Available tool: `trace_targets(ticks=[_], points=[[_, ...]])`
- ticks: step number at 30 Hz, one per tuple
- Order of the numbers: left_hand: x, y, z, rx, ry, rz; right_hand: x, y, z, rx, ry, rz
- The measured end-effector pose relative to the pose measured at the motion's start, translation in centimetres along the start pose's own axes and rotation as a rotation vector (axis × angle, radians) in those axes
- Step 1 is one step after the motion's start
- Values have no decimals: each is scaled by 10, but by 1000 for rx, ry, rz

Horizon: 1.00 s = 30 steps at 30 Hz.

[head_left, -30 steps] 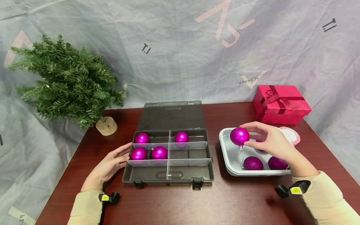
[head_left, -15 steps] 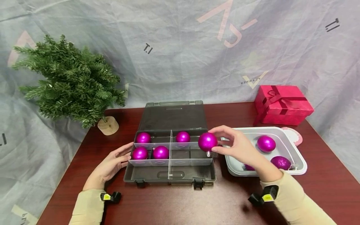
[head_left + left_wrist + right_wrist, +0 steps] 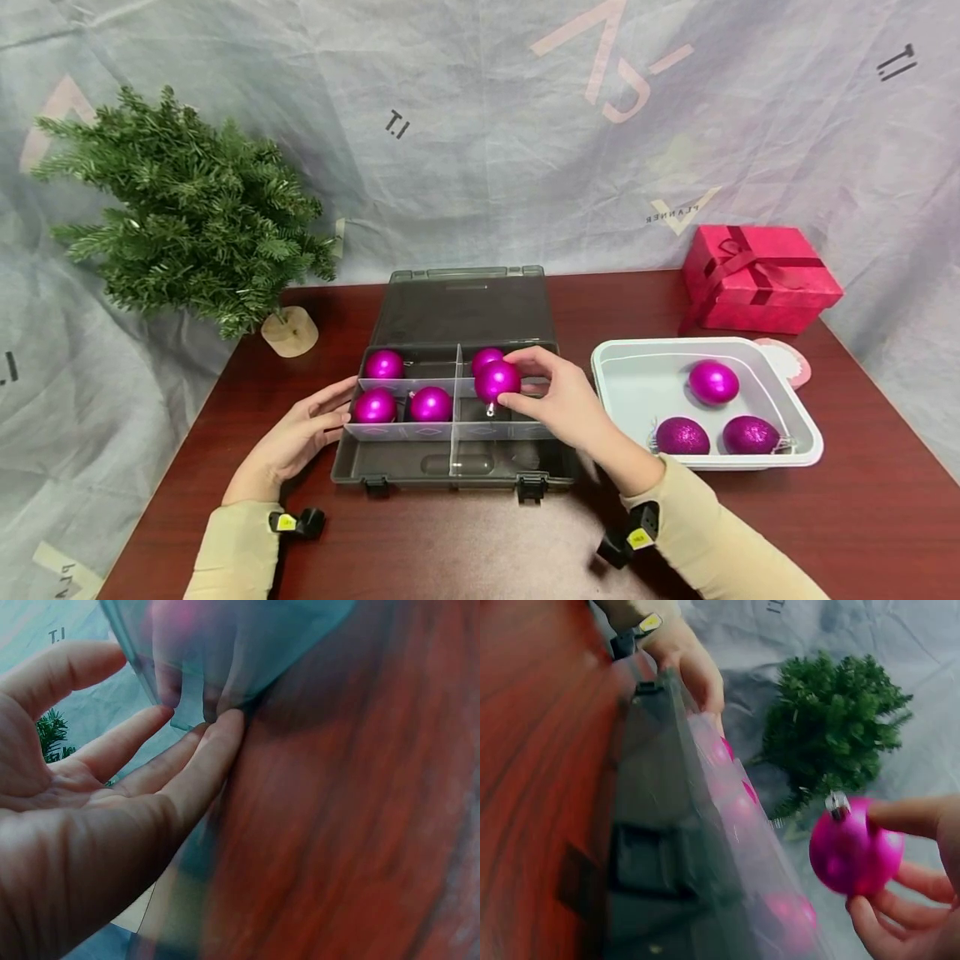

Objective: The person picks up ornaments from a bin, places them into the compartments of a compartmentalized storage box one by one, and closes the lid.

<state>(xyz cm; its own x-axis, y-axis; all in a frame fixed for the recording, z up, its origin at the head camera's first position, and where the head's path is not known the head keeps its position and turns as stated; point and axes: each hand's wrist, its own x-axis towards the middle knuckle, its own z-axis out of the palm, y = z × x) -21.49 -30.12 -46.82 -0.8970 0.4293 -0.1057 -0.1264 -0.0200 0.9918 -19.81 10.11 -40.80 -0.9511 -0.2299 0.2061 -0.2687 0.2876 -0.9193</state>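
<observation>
Between thumb and fingers, my right hand point(image 3: 566, 404) pinches a shiny magenta Christmas ball point(image 3: 497, 382), its silver cap pointing down in the head view. The ball hangs over the right middle compartments of a grey see-through divided box point(image 3: 393, 458), whose lid point(image 3: 465, 308) is folded back. It partly covers another ball point(image 3: 487, 360) in the back right compartment. More magenta balls lie on the left: one ball point(image 3: 384, 365) at the back, two in the middle row. My left hand point(image 3: 296, 437) touches the box's left side with extended fingertips, also seen in the left wrist view.
Right of the box stands a white tray point(image 3: 622, 400) with a smooth ball point(image 3: 713, 382) and two glittery balls point(image 3: 682, 436). A red gift box point(image 3: 761, 279) sits behind it, beside a pink-and-white round piece point(image 3: 787, 364). A small fir tree point(image 3: 195, 217) stands at the back left.
My right hand has carried the ball leftward from above the white tray to over the divided box's right side. The left hand stays at the box's left side.
</observation>
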Motion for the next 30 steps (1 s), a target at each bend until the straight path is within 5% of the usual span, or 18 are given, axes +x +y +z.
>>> trace_targets(ticks=[7, 20, 30], points=[[0, 3, 2, 0, 0, 2, 2, 9, 19, -97, 96, 39], [0, 6, 4, 5, -2, 1, 0, 11, 31, -269, 99, 29], [-1, 3, 2, 35, 28, -33, -4, 9, 23, -160, 67, 0]])
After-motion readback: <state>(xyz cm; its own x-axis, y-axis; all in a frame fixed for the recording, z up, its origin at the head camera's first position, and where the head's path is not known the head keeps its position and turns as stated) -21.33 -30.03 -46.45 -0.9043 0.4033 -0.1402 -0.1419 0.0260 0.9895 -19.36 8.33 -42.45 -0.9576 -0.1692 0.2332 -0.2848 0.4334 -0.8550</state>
